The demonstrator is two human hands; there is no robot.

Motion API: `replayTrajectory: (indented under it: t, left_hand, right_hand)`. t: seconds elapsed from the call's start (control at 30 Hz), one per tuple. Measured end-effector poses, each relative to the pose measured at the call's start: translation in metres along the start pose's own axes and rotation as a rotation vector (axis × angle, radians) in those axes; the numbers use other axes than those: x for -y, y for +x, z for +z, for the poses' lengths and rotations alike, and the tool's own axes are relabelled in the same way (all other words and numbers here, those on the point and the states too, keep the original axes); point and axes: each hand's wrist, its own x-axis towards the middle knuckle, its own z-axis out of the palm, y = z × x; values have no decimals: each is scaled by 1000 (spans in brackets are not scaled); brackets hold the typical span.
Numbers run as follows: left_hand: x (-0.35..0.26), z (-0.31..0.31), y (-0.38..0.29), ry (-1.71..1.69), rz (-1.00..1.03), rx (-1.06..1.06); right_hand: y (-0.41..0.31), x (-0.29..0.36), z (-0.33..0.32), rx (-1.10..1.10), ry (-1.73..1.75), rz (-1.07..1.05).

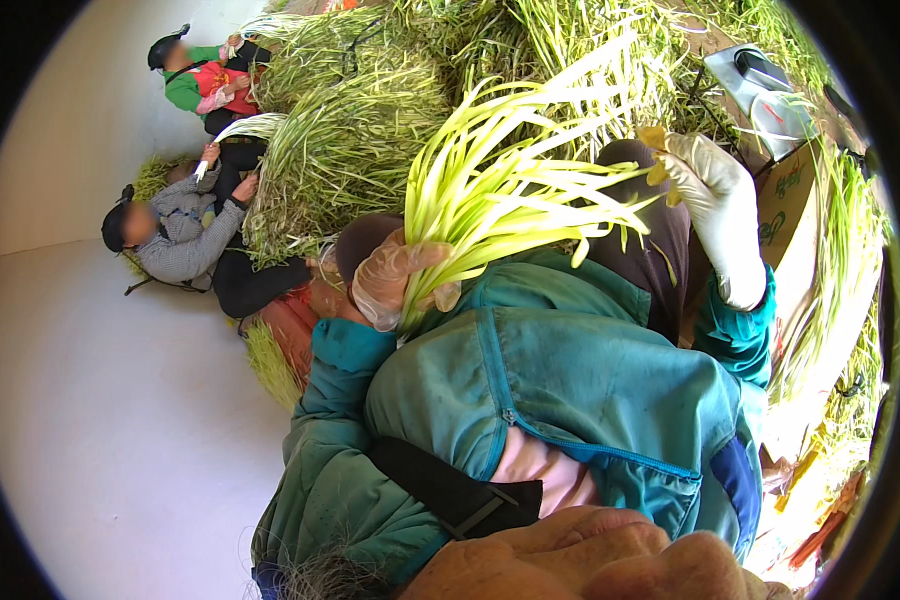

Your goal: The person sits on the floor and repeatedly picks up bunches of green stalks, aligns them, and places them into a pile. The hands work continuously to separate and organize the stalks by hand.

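Note:
My left hand (pixel 401 281), in a thin clear glove, grips a bunch of yellow-green leafy stalks (pixel 495 195), probably yellow chives, by its lower end in front of my jacket. The long leaves fan out up and to the right, across my knees. My right hand (pixel 709 187) wears a white glove with tan coverings on the fingertips. It is raised just right of the leaf tips, its fingers bent and their tips apart, with nothing plainly held. A small loose leaf (pixel 664 262) shows against my dark trouser leg below it.
Large heaps of the same stalks (pixel 360 142) lie beyond my knees. Two co-workers (pixel 187 232) sit at the left along a pale wall (pixel 105 375), holding bunches. At the right are a scale-like metal device (pixel 765 97), a printed cardboard box (pixel 787 195) and laid-out stalks (pixel 825 300).

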Motion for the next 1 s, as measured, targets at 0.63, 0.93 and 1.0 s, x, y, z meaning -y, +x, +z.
replayTrajectory:
  t: [0.63,0.93,1.0]
  left_hand:
    - [4,-7,3,11,-109,7]
    - [6,-11,8,-38,-117,19]
    - [7,-14,8,-54,-129,28]
  right_hand:
    - [23,0,49,266,182,172]
    - [12,-12,41,251,-78,-237]
    - [7,-24,47,235,84,-249]
